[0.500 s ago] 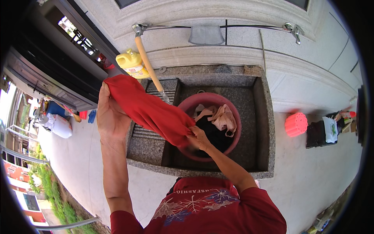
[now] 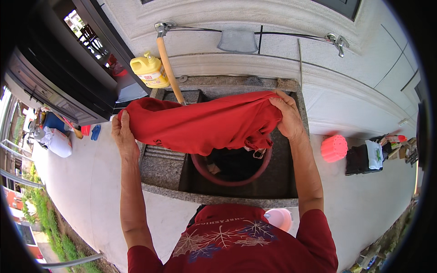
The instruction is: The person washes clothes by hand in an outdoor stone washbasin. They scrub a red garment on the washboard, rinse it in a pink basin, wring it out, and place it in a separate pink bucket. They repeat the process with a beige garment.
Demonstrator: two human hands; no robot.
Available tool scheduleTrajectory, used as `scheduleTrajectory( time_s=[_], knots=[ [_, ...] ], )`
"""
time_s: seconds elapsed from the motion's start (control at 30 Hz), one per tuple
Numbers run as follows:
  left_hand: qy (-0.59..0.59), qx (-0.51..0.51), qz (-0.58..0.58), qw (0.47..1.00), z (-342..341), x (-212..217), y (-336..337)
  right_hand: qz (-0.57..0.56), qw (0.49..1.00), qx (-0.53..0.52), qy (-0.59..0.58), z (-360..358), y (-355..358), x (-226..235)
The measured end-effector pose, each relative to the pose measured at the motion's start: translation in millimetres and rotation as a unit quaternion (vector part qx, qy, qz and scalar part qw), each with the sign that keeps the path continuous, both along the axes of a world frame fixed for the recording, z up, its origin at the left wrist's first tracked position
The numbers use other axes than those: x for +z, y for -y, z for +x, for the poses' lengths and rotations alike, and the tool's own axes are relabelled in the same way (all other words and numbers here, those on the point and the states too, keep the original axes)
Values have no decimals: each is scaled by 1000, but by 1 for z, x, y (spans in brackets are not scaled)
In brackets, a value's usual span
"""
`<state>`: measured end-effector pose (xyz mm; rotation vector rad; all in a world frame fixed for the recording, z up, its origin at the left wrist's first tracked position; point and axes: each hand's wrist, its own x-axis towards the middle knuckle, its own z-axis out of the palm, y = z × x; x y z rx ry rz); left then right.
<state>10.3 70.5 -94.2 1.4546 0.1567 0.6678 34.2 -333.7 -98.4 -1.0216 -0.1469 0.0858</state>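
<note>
I hold a red garment stretched wide between both hands above a stone wash sink. My left hand grips its left end, out over the sink's ribbed washboard side. My right hand grips the right end near the sink's back right corner. Under the cloth sits a round red basin with dark wet laundry inside, partly hidden by the garment.
A yellow detergent jug stands on the ledge at back left, beside a wooden handle leaning on the wall. Taps and a grey cloth hang on the wall. A pink ribbed stool and a dark box sit right.
My right hand has risen out of the basin and swung right, and the garment that was bunched diagonally is now spread wide and level between both hands.
</note>
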Motion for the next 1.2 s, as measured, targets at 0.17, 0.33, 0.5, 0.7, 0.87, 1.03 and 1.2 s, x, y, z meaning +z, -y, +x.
scheduleTrajectory(
  time_s=[0.17,0.33,0.5,0.7,0.87,1.03,1.2],
  knots=[
    [-55,-10,297,953,-7,-59,68,101,991,39,-72,4,-17,21],
    [-157,-370,75,912,-41,-78,158,99,987,53,-114,-5,-48,22],
    [-161,-384,10,909,-40,-103,193,91,986,75,-116,-5,-54,15],
    [-168,-397,-198,881,-44,-77,154,32,989,78,-120,3,-19,26],
    [-159,-387,-168,893,-46,-69,131,16,979,133,-155,-1,-22,20],
    [-161,-428,-58,887,-56,-99,156,-1,982,169,-80,-40,-95,11],
    [-200,-489,-106,843,-70,-132,158,-92,945,306,67,-127,-159,20]
  ],
)
